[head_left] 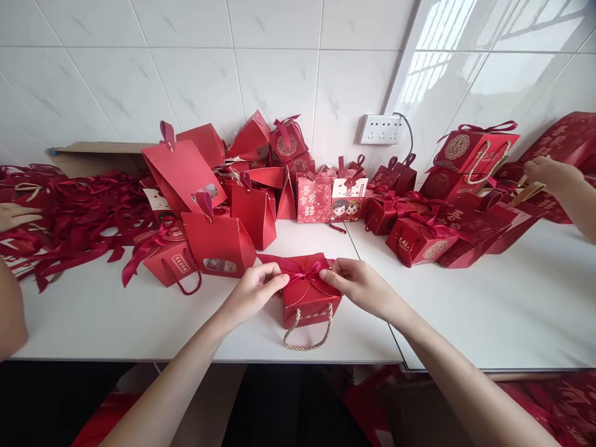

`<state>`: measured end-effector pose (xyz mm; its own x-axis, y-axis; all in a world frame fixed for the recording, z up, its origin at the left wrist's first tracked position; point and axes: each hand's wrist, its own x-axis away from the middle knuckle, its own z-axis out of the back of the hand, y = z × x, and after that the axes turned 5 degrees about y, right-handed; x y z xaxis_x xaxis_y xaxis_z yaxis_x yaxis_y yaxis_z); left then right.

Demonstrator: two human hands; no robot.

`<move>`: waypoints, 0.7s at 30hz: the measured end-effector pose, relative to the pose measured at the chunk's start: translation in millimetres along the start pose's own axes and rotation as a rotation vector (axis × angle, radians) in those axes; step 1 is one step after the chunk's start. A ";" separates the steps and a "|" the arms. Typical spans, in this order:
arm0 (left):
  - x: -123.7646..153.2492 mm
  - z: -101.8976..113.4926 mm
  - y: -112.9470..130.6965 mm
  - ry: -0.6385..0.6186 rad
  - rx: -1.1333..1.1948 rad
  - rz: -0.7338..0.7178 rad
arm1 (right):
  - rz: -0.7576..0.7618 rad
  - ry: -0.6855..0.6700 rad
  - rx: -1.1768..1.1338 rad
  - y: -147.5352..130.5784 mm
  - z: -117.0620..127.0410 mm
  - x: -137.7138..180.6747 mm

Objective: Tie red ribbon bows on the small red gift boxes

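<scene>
A small red gift box (pixel 310 301) with a gold rope handle stands near the front edge of the white table (pixel 116 316). A dark red ribbon (pixel 302 270) is tied in a bow across its top. My left hand (pixel 256 288) pinches the ribbon's left loop. My right hand (pixel 356 282) pinches the right loop. Both hands are closed on the ribbon and pull outward from the bow's knot.
Many red gift boxes and bags (pixel 218 248) crowd the back of the table against the tiled wall. Loose red ribbons (pixel 79 217) lie heaped at the left beside a cardboard box (pixel 93 155). Another person's hand (pixel 552 174) reaches in at right, another person's fingers (pixel 16 214) at left. A wall socket (pixel 382 128) sits behind.
</scene>
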<state>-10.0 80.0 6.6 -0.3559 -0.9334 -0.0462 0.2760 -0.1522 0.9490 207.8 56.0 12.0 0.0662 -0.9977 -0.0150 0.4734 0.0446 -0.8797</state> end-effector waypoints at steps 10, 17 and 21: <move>0.4 1.9 -1.2 0.001 -0.028 -0.004 | 0.001 0.042 -0.137 1.5 -6.4 1.6; 0.3 -0.5 0.6 0.019 -0.010 0.003 | 0.000 0.073 -0.078 0.3 -11.0 0.9; 6.4 1.1 -0.5 0.008 -0.042 -0.016 | -0.020 0.016 -0.225 -1.7 -13.2 7.9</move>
<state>-13.3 74.4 6.2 -0.3535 -0.9333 -0.0634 0.3078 -0.1800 0.9343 195.9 47.4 7.1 0.0437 -0.9990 -0.0031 0.2669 0.0146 -0.9636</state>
